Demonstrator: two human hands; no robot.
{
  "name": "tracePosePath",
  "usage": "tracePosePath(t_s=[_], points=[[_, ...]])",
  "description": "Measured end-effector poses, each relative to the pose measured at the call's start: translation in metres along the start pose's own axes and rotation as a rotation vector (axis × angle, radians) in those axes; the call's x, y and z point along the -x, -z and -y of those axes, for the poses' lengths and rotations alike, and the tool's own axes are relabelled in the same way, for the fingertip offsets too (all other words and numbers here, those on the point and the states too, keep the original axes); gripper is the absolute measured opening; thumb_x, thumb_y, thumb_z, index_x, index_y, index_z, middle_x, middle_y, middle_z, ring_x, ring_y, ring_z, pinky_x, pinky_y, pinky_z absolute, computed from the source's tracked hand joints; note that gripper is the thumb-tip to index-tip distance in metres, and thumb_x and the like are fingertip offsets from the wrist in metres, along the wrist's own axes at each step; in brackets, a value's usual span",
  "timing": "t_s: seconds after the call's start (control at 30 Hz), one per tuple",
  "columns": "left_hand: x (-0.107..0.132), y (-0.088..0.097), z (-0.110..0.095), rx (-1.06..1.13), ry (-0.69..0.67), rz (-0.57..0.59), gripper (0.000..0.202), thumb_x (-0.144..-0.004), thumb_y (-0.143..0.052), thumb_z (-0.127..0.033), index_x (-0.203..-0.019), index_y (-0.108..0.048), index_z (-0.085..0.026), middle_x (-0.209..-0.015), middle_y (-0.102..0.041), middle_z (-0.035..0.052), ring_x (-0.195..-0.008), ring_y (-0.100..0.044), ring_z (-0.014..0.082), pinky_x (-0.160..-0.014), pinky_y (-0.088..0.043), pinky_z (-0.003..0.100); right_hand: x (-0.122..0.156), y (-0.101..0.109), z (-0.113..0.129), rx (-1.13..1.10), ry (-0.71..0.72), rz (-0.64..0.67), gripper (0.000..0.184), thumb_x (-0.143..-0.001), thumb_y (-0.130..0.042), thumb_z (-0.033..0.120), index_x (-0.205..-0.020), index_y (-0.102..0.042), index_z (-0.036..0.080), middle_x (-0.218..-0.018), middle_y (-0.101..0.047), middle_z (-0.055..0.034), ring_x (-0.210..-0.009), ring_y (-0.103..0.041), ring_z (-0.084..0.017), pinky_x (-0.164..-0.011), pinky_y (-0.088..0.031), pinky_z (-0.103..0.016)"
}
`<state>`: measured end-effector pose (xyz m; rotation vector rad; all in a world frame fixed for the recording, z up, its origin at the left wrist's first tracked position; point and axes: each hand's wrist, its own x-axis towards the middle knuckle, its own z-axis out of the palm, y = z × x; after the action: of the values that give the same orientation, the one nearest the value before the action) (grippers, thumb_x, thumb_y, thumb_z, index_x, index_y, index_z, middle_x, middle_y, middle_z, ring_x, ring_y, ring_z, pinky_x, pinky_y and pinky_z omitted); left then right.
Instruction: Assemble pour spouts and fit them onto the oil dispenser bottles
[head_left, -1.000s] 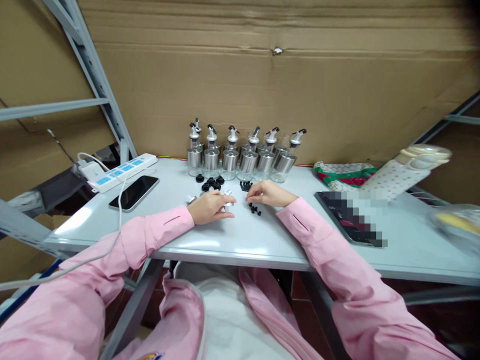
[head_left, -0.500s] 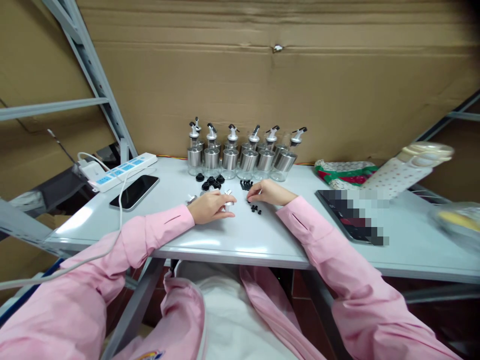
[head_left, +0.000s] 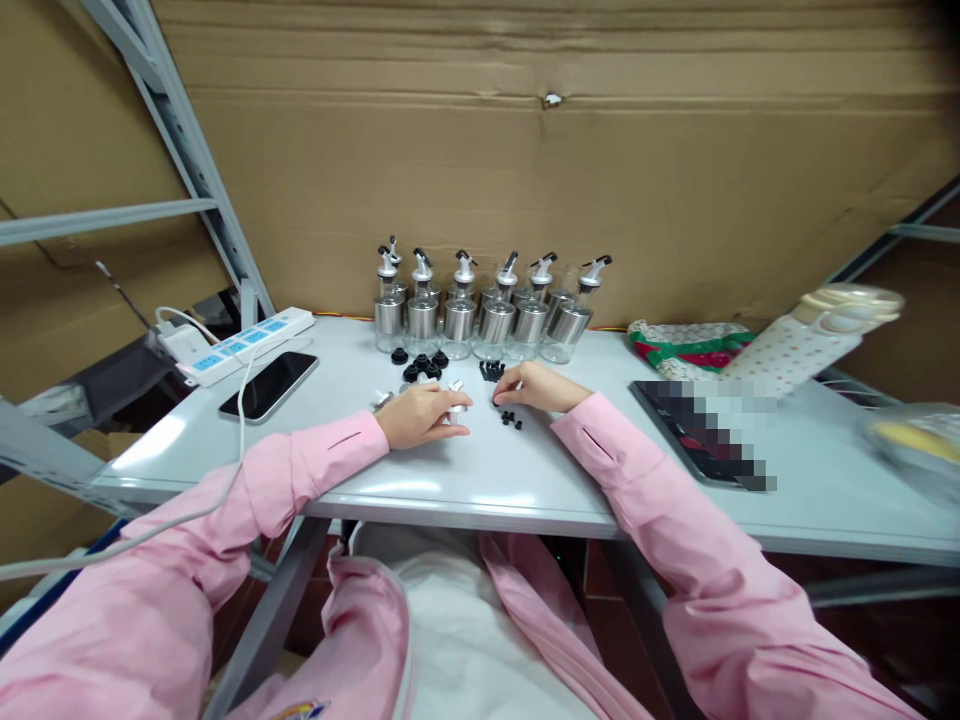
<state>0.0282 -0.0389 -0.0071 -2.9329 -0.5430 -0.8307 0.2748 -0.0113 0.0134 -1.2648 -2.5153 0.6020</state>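
Note:
My left hand [head_left: 421, 415] is closed around a silver pourer spout [head_left: 457, 400], held just above the table. To its right, my right hand [head_left: 534, 386] pinches at the tabletop; a small black piece [head_left: 496, 402] shows at its fingertips. Several tiny black plugs [head_left: 509, 417] lie just in front of that hand. Behind it is a cluster of black lever pieces [head_left: 491, 370]. Black ribbed stoppers [head_left: 424, 366] sit in a group behind my left hand, and more silver parts [head_left: 383, 399] are partly hidden by it.
Glass bottles with steel bands [head_left: 459, 320] stand in rows at the back, several topped with pourers. A phone [head_left: 271, 385] and a power strip [head_left: 251, 343] lie left. On the right are a dark tablet-like device [head_left: 694, 430], a patterned cloth [head_left: 686, 345] and a dotted cylindrical container [head_left: 787, 350].
Both hands stay almost in place. The view shifts very slightly, and the objects on the table keep their arrangement.

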Motion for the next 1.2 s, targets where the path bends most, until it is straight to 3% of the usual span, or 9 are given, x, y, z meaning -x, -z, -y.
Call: tracePosePath(t_s=[0.33,0.57,0.77,1.03,1.2], points=[[0.000,0.000,0.000,0.008,-0.002,-0.002,0.044,-0.087,-0.036,-0.051,-0.103,-0.052,-0.013,-0.068,-0.059,0.0031,-0.065,-0.052,0.0145,-0.066,-0.043,0.025,0.000,-0.006,0.008,0.077,0.019,-0.102,0.021,-0.075,-0.054,0.029,-0.069,-0.064,0.012,-0.064,-0.065,-0.0050,-0.056,-0.054,-0.012,-0.057,-0.040,-0.023],[0.000,0.000,0.000,0.019,0.019,0.038,0.042,-0.086,-0.039,-0.050,-0.105,-0.051,-0.014,-0.065,-0.057,0.0020,-0.066,-0.052,0.0150,-0.067,-0.042,0.025,0.002,-0.007,0.022,-0.379,0.009,-0.174,0.020,-0.073,-0.055,0.034,-0.068,-0.052,0.015,-0.059,-0.064,-0.0024,-0.054,-0.059,-0.012,-0.056,-0.045,-0.024],[0.000,-0.001,0.000,-0.003,0.017,0.024,0.042,-0.087,-0.038,-0.050,-0.105,-0.049,-0.014,-0.068,-0.058,0.0025,-0.068,-0.052,0.0156,-0.067,-0.042,0.025,0.000,-0.011,0.033,-0.611,0.064,-0.301,0.025,-0.068,-0.063,0.038,-0.069,-0.050,0.016,-0.054,-0.056,0.0029,-0.050,-0.053,-0.009,-0.055,-0.043,-0.024],[0.001,-0.003,0.001,0.058,0.059,0.096,0.038,-0.087,-0.037,-0.048,-0.106,-0.043,-0.015,-0.077,-0.060,0.0034,-0.071,-0.055,0.0160,-0.070,-0.043,0.028,0.000,-0.013,0.047,-0.746,-0.016,-0.292,0.033,-0.062,-0.068,0.041,-0.079,-0.062,0.013,-0.062,-0.059,0.0016,-0.056,-0.053,-0.009,-0.064,-0.045,-0.028],[0.000,-0.001,-0.001,0.059,0.037,0.090,0.038,-0.088,-0.034,-0.049,-0.105,-0.042,-0.015,-0.078,-0.059,0.0039,-0.069,-0.054,0.0159,-0.069,-0.042,0.027,0.001,-0.016,0.050,-0.810,0.029,-0.239,0.031,-0.065,-0.067,0.042,-0.073,-0.061,0.013,-0.059,-0.059,0.0017,-0.057,-0.053,-0.009,-0.064,-0.044,-0.027]])
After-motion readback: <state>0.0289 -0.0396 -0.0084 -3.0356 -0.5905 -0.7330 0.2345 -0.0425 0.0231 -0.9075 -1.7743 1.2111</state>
